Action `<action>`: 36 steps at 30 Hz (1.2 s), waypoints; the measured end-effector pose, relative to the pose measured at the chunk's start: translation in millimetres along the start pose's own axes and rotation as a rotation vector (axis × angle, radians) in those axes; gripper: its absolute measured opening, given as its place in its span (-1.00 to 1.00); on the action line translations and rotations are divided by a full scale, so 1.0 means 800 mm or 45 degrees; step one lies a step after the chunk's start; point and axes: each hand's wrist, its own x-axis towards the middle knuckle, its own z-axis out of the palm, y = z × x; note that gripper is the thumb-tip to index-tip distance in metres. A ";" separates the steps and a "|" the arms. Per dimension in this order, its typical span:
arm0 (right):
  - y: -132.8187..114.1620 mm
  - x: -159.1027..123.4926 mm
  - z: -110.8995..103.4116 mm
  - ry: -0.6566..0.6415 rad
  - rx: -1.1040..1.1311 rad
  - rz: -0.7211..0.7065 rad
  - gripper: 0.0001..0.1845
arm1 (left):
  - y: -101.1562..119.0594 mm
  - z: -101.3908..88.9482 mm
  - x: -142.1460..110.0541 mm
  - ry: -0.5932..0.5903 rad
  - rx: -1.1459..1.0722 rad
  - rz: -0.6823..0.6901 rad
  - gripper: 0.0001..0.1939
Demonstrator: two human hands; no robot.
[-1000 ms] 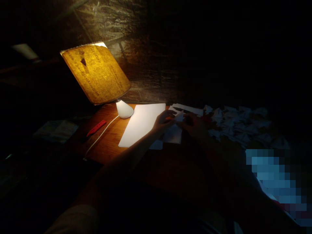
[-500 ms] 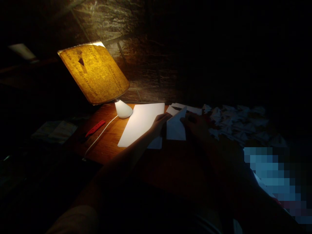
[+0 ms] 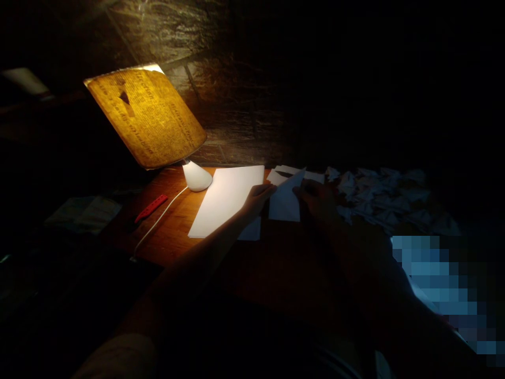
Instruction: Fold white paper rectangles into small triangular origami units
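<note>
Between the left hand (image 3: 256, 199) and the right hand (image 3: 315, 197), both equally near, the folded paper (image 3: 284, 202) is held, its long axis seemingly pointed away from the wrists. Its left edge is gripped by nearly closed left fingers, its right edge by bent right fingers; just beyond the fingertips, loose sheets (image 3: 314, 177) are seen.

A lamp with a glowing, print-covered shade (image 3: 145, 116) leaned over its white base (image 3: 197, 177) on the wooden bench (image 3: 173, 245), lighting the rough wall (image 3: 177, 31) behind. Its pale cord (image 3: 160, 220) trailed towards the near edge, just beside a red slotted tool (image 3: 152, 208). Farther left, a dim, pale sheet-like thing (image 3: 82, 213) lay in shadow.
</note>
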 end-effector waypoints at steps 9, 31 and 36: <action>0.005 0.002 -0.001 -0.010 -0.066 0.020 -0.58 | 0.003 0.001 -0.001 0.020 0.153 0.111 -0.33; 0.006 0.000 0.005 -0.144 -0.107 0.062 -0.60 | 0.001 -0.005 0.002 -0.159 0.361 0.119 -0.38; 0.010 0.001 0.005 -0.135 -0.036 0.142 -0.54 | -0.001 -0.006 0.003 -0.109 0.429 0.157 -0.39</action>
